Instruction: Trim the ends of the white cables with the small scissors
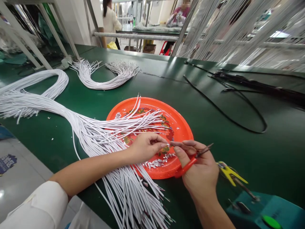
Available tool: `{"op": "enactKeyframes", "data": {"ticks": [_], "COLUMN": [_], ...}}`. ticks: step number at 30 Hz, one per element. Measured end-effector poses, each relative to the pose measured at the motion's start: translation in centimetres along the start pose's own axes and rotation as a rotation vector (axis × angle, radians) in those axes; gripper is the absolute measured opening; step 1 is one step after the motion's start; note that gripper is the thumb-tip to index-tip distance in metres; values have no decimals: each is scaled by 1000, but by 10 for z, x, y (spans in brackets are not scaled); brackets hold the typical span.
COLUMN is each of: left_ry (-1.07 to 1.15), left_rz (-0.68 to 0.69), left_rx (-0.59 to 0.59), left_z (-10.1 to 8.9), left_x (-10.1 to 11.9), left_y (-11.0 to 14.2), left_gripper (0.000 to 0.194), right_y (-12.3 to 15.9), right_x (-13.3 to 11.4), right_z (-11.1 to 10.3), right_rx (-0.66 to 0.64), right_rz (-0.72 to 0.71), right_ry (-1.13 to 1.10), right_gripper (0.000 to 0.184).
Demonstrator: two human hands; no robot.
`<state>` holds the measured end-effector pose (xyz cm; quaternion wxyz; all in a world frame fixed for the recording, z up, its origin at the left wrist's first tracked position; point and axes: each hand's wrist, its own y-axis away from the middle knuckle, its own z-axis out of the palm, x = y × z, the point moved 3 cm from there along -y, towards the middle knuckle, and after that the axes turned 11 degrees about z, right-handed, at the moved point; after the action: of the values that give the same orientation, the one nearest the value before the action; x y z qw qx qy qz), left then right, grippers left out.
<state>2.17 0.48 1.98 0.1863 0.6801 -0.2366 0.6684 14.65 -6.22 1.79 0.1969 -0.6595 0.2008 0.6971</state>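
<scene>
Over the red tray (183,127), my left hand (146,146) is closed, pinching a white cable near its tip. My right hand (200,168) is closed around small scissors (188,167) with red handles, their dark blades pointing up and to the right. Its thumb and forefinger meet the cable end close to my left fingertips. A large bundle of white cables (83,127) fans out across the tray and under my left forearm. Silvery foil scraps (157,163) lie in the tray, which has a flower print.
Two more white cable bundles (105,83) lie on the green table (95,105). Black cables (259,84) are at the right. A teal machine (267,210) with a green button and a yellow clip-like tool (230,174) stand near my right arm. People work behind.
</scene>
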Motion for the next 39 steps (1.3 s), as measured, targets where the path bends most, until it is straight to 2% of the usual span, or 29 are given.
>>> {"op": "enactKeyframes", "data": {"ticks": [8,13,17,20,25,27,34,39], "left_ry": [-318,-387,-377,-298,93,195,262,269], "left_rz": [246,351,372,295,-60,-149,-210,-224], "left_rx": [21,-25,-73,-90,-111,-104,-128,-113], "left_z": [-3,-2,-1,-1,4,5,4,3], "left_x": [8,12,13,10,0,-1,-1,-1], "left_y": [3,5,5,4,2,2,0,0], "left_gripper": [13,12,13,12,9,7,8,8], "right_y": [2,3,3,3,2,1,-1,-1], "right_x": [0,3,2,2,4,5,8,8], "right_z": [-2,-5,-4,-3,-3,-3,-4,-4], "right_rx": [12,27,30,30,48,47,51,66], "right_rz": [-98,-99,-73,-34,28,51,112,86], "right_ry": [38,55,49,32,24,11,-30,4], "right_gripper": [22,22,21,21,22,22,24,23]}}
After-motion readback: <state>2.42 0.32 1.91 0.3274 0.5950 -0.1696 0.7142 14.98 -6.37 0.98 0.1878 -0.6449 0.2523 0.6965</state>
